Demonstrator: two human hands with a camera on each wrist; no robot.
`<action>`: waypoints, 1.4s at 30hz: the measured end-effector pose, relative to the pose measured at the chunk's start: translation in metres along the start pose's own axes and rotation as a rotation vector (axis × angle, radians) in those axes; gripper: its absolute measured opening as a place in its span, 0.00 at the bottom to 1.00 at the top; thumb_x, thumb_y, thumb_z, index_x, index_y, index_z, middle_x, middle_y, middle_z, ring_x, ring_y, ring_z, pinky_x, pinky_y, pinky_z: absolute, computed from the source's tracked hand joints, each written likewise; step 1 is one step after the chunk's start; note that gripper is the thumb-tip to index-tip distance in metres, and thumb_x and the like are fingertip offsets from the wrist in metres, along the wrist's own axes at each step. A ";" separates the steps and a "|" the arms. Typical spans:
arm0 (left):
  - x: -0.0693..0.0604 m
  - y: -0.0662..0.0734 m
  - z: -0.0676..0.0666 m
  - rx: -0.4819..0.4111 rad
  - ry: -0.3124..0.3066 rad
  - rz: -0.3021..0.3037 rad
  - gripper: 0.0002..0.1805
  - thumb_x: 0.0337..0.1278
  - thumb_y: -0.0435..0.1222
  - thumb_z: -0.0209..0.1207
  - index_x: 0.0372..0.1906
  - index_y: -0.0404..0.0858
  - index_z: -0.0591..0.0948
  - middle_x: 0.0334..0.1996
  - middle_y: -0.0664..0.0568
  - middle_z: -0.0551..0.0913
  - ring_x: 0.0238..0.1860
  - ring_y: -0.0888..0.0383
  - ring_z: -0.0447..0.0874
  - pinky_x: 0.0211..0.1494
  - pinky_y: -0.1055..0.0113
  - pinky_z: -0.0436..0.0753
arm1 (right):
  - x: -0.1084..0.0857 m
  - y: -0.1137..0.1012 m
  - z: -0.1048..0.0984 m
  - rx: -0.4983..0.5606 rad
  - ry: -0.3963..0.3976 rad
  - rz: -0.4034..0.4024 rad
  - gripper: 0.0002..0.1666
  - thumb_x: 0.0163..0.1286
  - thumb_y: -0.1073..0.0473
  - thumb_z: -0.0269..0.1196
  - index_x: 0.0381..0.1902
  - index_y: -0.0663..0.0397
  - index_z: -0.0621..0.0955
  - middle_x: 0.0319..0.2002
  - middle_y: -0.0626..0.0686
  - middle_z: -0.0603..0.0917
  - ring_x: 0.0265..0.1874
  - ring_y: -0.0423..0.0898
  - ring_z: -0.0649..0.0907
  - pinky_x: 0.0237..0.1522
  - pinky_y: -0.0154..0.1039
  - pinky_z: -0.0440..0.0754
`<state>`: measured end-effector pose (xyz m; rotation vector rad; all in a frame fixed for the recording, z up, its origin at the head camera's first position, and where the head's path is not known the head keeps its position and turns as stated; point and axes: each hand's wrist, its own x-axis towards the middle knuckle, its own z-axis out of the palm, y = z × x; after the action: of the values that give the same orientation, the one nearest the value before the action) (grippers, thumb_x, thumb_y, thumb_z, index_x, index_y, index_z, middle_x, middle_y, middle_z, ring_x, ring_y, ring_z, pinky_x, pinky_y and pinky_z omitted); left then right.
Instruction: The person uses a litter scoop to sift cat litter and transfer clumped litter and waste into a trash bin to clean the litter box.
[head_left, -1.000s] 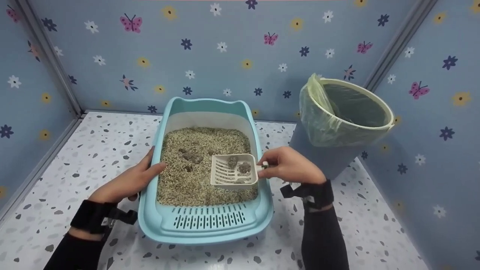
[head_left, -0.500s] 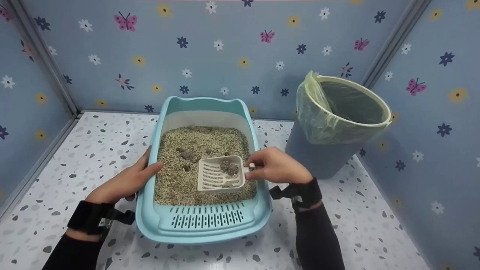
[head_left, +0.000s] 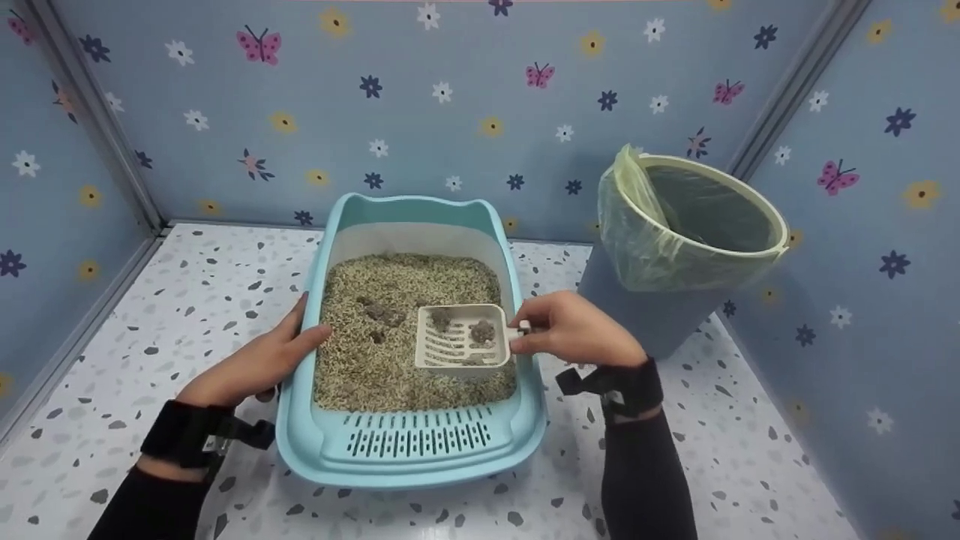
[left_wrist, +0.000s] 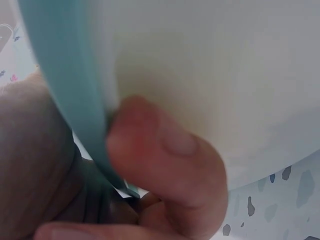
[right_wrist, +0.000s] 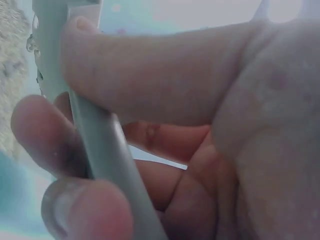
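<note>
A blue litter box (head_left: 412,469) with sand-coloured litter (head_left: 360,382) stands on the floor. My left hand (head_left: 259,356) grips its left rim, thumb over the top; in the left wrist view a bent finger (left_wrist: 160,150) presses the pale outer wall below the rim. My right hand (head_left: 574,330) holds a cream slotted litter scoop (head_left: 461,360) by its handle (right_wrist: 107,135), thumb on one side and fingers round the other. The scoop hangs level over the right part of the litter, with a couple of greyish clumps (head_left: 482,332) in it. More dark clumps (head_left: 382,311) lie in the litter left of it.
A grey-blue bin (head_left: 637,315) with a pale yellow-green liner (head_left: 645,262) folded over its rim stands at the back right. Flower-patterned wall panels (head_left: 450,112) enclose the speckled floor (head_left: 225,277) behind and at both sides.
The scoop moved left and then back right over the litter. The clumps in it shifted, sliding together and then apart. My left hand stays on the rim.
</note>
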<state>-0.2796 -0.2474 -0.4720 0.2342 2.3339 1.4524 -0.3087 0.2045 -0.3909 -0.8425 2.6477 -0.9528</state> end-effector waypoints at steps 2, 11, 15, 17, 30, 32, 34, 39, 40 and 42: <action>0.000 0.000 0.000 -0.004 -0.001 0.006 0.47 0.88 0.64 0.48 0.89 0.75 0.28 0.26 0.43 0.77 0.14 0.59 0.63 0.15 0.67 0.66 | -0.001 0.000 0.000 -0.007 0.007 0.005 0.06 0.69 0.56 0.80 0.42 0.40 0.94 0.30 0.41 0.88 0.26 0.42 0.80 0.28 0.40 0.79; 0.002 -0.001 0.002 -0.013 0.000 0.006 0.47 0.88 0.64 0.49 0.88 0.77 0.29 0.25 0.44 0.76 0.14 0.59 0.64 0.15 0.68 0.67 | -0.002 -0.001 -0.001 -0.021 0.002 0.008 0.06 0.70 0.55 0.80 0.43 0.39 0.94 0.31 0.41 0.89 0.27 0.42 0.82 0.30 0.42 0.81; 0.002 -0.002 0.001 -0.011 0.005 0.004 0.46 0.88 0.63 0.48 0.88 0.79 0.30 0.26 0.42 0.79 0.14 0.59 0.64 0.15 0.69 0.66 | 0.001 -0.001 0.001 -0.029 -0.020 -0.010 0.06 0.71 0.53 0.79 0.44 0.40 0.94 0.33 0.41 0.90 0.28 0.43 0.83 0.32 0.41 0.83; 0.002 -0.002 0.001 -0.013 0.002 -0.003 0.46 0.88 0.64 0.49 0.88 0.79 0.30 0.26 0.43 0.78 0.14 0.59 0.65 0.16 0.69 0.66 | 0.003 -0.002 0.003 -0.027 -0.043 -0.034 0.08 0.72 0.51 0.79 0.46 0.41 0.94 0.34 0.41 0.91 0.30 0.43 0.84 0.33 0.41 0.84; 0.002 -0.002 0.000 -0.001 -0.003 -0.009 0.49 0.87 0.66 0.48 0.89 0.72 0.28 0.23 0.49 0.72 0.14 0.59 0.63 0.16 0.68 0.67 | 0.002 0.000 0.002 -0.010 -0.035 -0.014 0.07 0.71 0.53 0.79 0.45 0.40 0.94 0.34 0.41 0.90 0.31 0.43 0.85 0.34 0.42 0.85; 0.002 -0.002 0.000 0.002 -0.006 -0.007 0.49 0.87 0.65 0.48 0.90 0.71 0.27 0.23 0.50 0.71 0.14 0.59 0.63 0.16 0.67 0.66 | -0.002 0.002 -0.001 -0.001 -0.012 0.013 0.06 0.69 0.55 0.80 0.43 0.41 0.94 0.31 0.42 0.89 0.27 0.43 0.82 0.30 0.40 0.81; 0.002 -0.002 -0.001 0.003 -0.004 -0.006 0.49 0.87 0.65 0.47 0.90 0.70 0.27 0.23 0.49 0.72 0.14 0.59 0.62 0.16 0.67 0.66 | -0.002 0.003 -0.001 -0.008 -0.008 0.019 0.05 0.69 0.55 0.80 0.42 0.41 0.94 0.30 0.42 0.88 0.25 0.42 0.80 0.28 0.40 0.79; 0.002 -0.003 -0.001 -0.003 0.001 0.001 0.47 0.88 0.64 0.47 0.89 0.72 0.27 0.24 0.45 0.76 0.14 0.58 0.63 0.15 0.67 0.67 | 0.004 -0.001 0.003 -0.015 -0.032 -0.019 0.07 0.71 0.52 0.79 0.45 0.41 0.94 0.33 0.41 0.90 0.29 0.42 0.83 0.33 0.40 0.83; 0.002 -0.004 -0.001 -0.004 0.001 0.001 0.47 0.88 0.64 0.47 0.89 0.73 0.28 0.25 0.45 0.76 0.14 0.58 0.63 0.15 0.67 0.67 | 0.002 0.000 0.002 -0.007 -0.030 -0.019 0.07 0.71 0.53 0.79 0.46 0.41 0.94 0.34 0.41 0.90 0.30 0.42 0.84 0.33 0.41 0.84; 0.003 -0.004 0.000 -0.003 0.000 0.001 0.47 0.88 0.64 0.47 0.89 0.74 0.28 0.25 0.45 0.76 0.14 0.58 0.64 0.15 0.67 0.67 | -0.002 0.002 -0.003 0.000 -0.023 -0.009 0.07 0.70 0.53 0.80 0.45 0.41 0.94 0.33 0.41 0.90 0.29 0.42 0.83 0.32 0.41 0.83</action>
<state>-0.2821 -0.2484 -0.4758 0.2346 2.3318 1.4554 -0.3091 0.2085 -0.3903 -0.8604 2.6265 -0.9393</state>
